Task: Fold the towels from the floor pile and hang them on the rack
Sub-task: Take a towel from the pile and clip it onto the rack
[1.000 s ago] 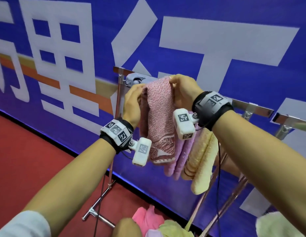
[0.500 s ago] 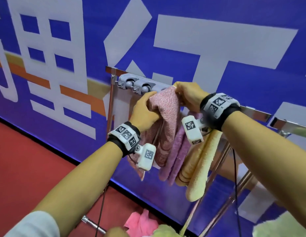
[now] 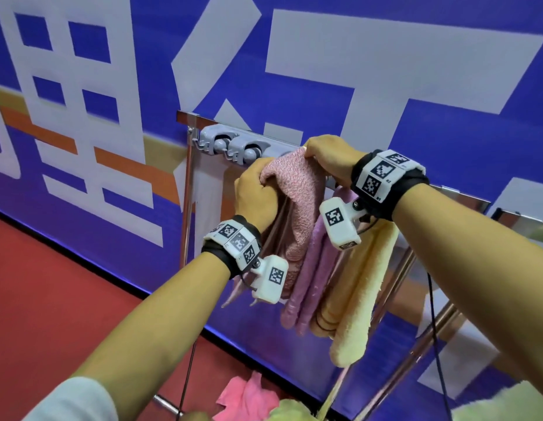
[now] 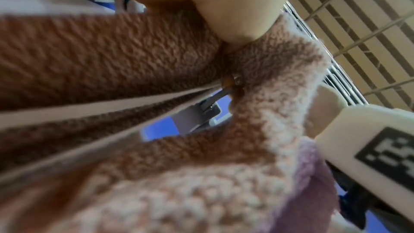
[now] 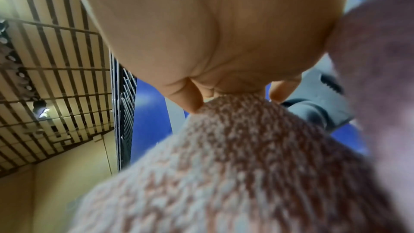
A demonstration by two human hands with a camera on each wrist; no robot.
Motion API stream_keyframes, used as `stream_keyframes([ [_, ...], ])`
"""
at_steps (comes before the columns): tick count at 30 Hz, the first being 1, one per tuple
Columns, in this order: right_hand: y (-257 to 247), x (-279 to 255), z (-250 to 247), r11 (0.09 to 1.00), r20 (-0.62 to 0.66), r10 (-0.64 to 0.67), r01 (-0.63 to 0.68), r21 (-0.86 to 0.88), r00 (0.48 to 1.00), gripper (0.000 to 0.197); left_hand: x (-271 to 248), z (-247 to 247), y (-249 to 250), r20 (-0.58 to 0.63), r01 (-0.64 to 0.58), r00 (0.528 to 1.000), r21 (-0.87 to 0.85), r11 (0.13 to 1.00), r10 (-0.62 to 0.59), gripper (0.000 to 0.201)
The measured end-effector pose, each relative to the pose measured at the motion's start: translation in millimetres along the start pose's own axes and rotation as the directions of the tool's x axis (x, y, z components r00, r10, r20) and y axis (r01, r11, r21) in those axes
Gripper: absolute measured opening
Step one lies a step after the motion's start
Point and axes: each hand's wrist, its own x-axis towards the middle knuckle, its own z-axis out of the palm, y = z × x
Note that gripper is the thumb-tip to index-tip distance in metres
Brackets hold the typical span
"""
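A folded pink terry towel [image 3: 297, 202] is draped over the top bar of the metal rack [image 3: 464, 196]. My left hand [image 3: 256, 189] grips its left side with curled fingers. My right hand [image 3: 327, 156] pinches its upper right edge at the bar. The left wrist view shows the pink towel [image 4: 112, 56] from below, around a rack rod [image 4: 112, 100]. In the right wrist view my fingertips [image 5: 192, 102] pinch the pink towel [image 5: 235, 148]. A lilac towel [image 3: 318, 268] and a yellow towel [image 3: 364, 293] hang just to its right.
A grey clip holder [image 3: 233, 144] sits on the bar left of the towel. A blue banner wall [image 3: 385, 86] stands right behind the rack. Pink [image 3: 249, 399] and pale green [image 3: 288, 414] towels lie on the red floor [image 3: 51, 284] below. Another green towel [image 3: 507, 405] shows at lower right.
Both hands lowered the pink towel onto the rack bar and shifted it a little to the right; it now drapes over the bar beside the lilac towel.
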Motion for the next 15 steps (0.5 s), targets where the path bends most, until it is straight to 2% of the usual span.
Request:
stream_keyframes([
  [4,7.9,7.4,-2.6,0.994,-0.092,-0.077,0.069,-0.08,0.993,0.018,7.1,6.1,7.9,-0.032,0.031,0.999,-0.052,0.998,-0.033,0.042],
  [7,15.3,3.4,-16.2,0.975,-0.089,-0.064,0.043,-0.218,0.994,0.019,8.1,13.7,12.8,0.031,0.031,0.999,-0.05,0.998,-0.029,0.049],
  [9,20.1,-3.2,-20.4,0.919,-0.05,-0.006,-0.014,-0.393,0.999,0.012,6.4,18.9,14.5,0.079,0.036,0.996,-0.004,0.999,-0.035,0.053],
  [11,26.9,-9.1,-18.5,0.821,-0.062,0.003,-0.038,-0.57,0.998,0.026,5.3,20.8,13.4,0.121,0.029,0.992,0.045,0.999,-0.034,0.058],
  [13,32.0,-11.9,-13.9,0.769,-0.071,-0.089,0.023,-0.639,0.994,0.037,4.6,18.1,12.2,0.17,-0.009,0.986,0.079,0.997,-0.005,0.064],
  [15,33.4,-14.9,-9.3,0.772,-0.081,-0.202,0.108,-0.627,0.976,0.039,2.0,13.9,12.4,0.232,-0.058,0.972,0.091,0.994,0.035,0.067],
])
